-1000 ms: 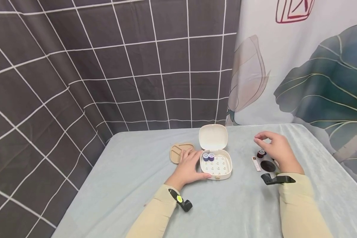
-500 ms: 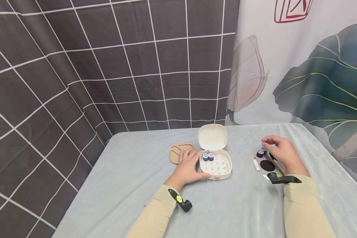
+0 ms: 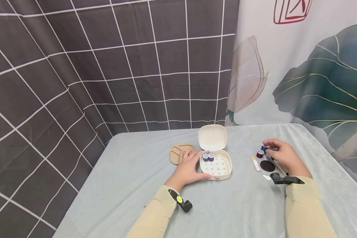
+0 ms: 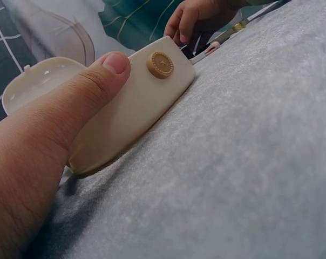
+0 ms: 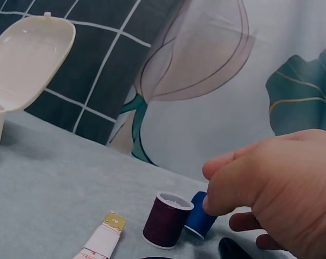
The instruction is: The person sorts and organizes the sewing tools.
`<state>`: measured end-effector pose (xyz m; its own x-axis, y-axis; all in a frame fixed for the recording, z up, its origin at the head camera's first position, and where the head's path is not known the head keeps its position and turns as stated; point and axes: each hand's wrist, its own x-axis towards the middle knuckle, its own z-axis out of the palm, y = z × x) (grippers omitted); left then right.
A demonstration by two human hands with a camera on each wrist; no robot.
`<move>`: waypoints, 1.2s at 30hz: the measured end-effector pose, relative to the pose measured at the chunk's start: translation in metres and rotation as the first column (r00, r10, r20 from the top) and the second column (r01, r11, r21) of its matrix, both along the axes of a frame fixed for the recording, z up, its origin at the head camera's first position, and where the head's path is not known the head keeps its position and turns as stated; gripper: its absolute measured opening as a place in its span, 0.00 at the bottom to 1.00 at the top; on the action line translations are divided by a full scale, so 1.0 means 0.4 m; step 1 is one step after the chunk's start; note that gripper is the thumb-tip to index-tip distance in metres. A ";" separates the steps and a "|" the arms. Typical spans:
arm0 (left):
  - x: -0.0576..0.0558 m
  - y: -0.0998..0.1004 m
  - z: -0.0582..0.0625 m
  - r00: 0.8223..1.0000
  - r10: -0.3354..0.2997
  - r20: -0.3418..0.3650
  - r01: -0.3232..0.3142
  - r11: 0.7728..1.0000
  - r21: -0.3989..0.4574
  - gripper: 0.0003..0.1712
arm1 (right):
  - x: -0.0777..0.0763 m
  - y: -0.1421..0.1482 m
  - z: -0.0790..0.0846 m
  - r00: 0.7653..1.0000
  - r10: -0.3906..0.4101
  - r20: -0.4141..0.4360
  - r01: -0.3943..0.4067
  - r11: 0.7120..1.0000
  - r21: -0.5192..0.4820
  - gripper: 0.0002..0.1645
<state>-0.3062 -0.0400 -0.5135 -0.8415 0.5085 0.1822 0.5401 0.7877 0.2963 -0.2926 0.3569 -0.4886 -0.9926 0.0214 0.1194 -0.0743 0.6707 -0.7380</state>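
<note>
My left hand point(image 3: 188, 169) holds the left side of a cream sewing box point(image 3: 227, 177), its thumb on the front wall beside a round tan button point(image 4: 161, 65). The box's lid point(image 3: 213, 137) stands open. Inside, two purple-blue thread spools point(image 3: 211, 157) sit at the back left of a pegged tray. Over to the right, my right hand point(image 3: 286, 158) pinches a blue thread spool point(image 5: 199, 218) between thumb and finger; in the right wrist view that spool leans. Close against it stands a dark maroon thread spool point(image 5: 167, 220).
A tan divided tray point(image 3: 175, 154) lies left of the box, partly under my left fingers. Near my right hand are a tape measure end point(image 3: 256, 164) with a metal tip, a black oval point(image 3: 267, 166) and a small white flat piece point(image 3: 266, 177). Curtains rise behind the table.
My right hand has moved right and down to the blue spool and now pinches it. My left hand and the box stay in place.
</note>
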 end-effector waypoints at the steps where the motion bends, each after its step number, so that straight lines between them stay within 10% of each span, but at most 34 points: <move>1: 0.000 0.000 -0.001 1.000 0.001 0.000 -0.001 1.000 0.000 0.60 | -0.001 0.000 -0.002 1.000 0.000 -0.003 0.000 1.000 0.000 0.22; 36: -0.003 0.001 -0.002 1.000 0.002 0.004 -0.002 1.000 0.004 0.60 | -0.015 -0.001 -0.021 1.000 -0.012 0.001 0.012 0.997 0.077 0.24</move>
<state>-0.3075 -0.0396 -0.5143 -0.8431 0.5062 0.1814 0.5376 0.7874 0.3017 -0.2987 0.3565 -0.4970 -0.9925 0.0237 0.1202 -0.0654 0.7267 -0.6838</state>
